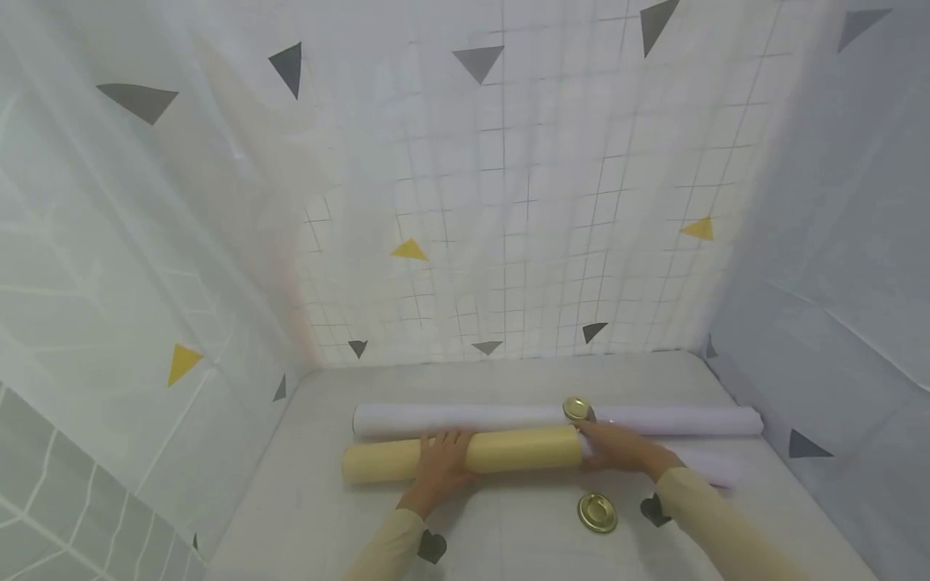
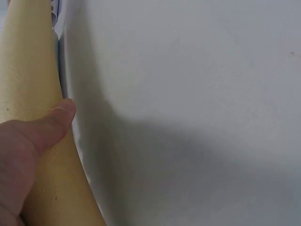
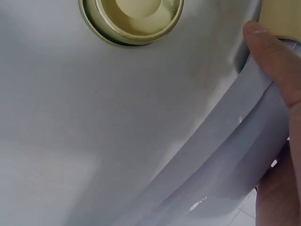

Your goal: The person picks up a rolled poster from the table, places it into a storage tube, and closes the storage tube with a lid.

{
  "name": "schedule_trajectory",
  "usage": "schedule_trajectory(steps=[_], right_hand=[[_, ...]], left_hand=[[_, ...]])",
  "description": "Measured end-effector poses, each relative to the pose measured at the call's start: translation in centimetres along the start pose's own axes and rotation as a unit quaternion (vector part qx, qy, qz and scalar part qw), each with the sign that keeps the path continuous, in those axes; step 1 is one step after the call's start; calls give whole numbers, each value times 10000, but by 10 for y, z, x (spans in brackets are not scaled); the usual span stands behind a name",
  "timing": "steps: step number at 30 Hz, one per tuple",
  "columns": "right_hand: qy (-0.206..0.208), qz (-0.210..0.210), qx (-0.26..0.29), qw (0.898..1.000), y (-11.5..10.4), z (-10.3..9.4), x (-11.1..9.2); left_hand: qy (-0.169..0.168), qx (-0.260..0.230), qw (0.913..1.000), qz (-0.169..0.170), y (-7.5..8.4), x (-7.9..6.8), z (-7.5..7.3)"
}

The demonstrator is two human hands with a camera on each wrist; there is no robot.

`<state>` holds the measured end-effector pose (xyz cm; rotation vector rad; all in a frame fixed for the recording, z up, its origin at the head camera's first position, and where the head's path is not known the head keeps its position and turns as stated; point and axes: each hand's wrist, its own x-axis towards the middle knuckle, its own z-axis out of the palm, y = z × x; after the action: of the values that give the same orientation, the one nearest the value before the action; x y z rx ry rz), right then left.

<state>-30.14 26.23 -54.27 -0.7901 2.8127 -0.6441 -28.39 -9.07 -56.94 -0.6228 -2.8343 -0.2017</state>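
Observation:
A tan tube [image 1: 523, 450] lies across the table, with a white paper roll [image 1: 708, 466] coming out of its right end. My left hand [image 1: 441, 468] grips the tube left of its middle; in the left wrist view the thumb [image 2: 61, 115] lies along its near side. Where paper and tube meet, my right hand [image 1: 617, 448] holds the roll, and its thumb [image 3: 270, 52] reaches the tube's rim in the right wrist view. The paper's outer edge shows loose there. One round gold metal lid [image 1: 597, 512] lies on the near side of the tube.
Behind the tube, a second white roll [image 1: 458, 418] lies nearly parallel to it. Another gold lid [image 1: 577, 407] overlaps that roll in the head view. Pale sheeting with triangles [image 1: 508, 202] encloses the white table [image 1: 312, 524] at the back and sides.

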Motion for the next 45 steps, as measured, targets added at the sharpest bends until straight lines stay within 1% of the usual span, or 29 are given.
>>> schedule_trajectory(steps=[4, 6, 9, 13, 17, 22, 27, 32, 34, 38, 40, 45], right_hand=[[-24, 122, 187, 9997, -1, 1, 1], [-35, 81, 284, 9996, -1, 0, 0], [-56, 88, 273, 9996, 5, 1, -2], [-3, 7, -158, 9999, 23, 2, -4], [173, -234, -638, 9975, 42, 4, -9], [327, -193, -778, 9962, 60, 7, -24], [485, -56, -918, 9946, 71, 7, -37], [769, -272, -1088, 9907, 76, 7, -44], [842, -287, -1136, 9895, 78, 8, -45], [795, 63, -1193, 9896, 79, 8, -46], [785, 128, -1218, 9894, 78, 7, -47], [717, -98, -1116, 9911, 68, 1, -49]], left_hand=[[110, 51, 9999, 25, -1, 0, 4], [184, 38, 9998, 34, -2, 0, 8], [242, 46, 9997, 37, -3, -1, 13], [280, 123, 9995, 26, -3, -1, 17], [302, 136, 9995, -6, -3, 0, 15], [206, 96, 9997, -70, -2, 1, 10], [203, 60, 9998, -48, 0, 0, 7], [232, -7, 9997, -27, 1, -1, 6], [229, -29, 9997, -10, 0, -1, 7], [176, -31, 9998, -9, -1, -1, 9], [116, -16, 9999, -29, -2, -1, 10], [22, -25, 10000, -87, -4, 1, 12]])
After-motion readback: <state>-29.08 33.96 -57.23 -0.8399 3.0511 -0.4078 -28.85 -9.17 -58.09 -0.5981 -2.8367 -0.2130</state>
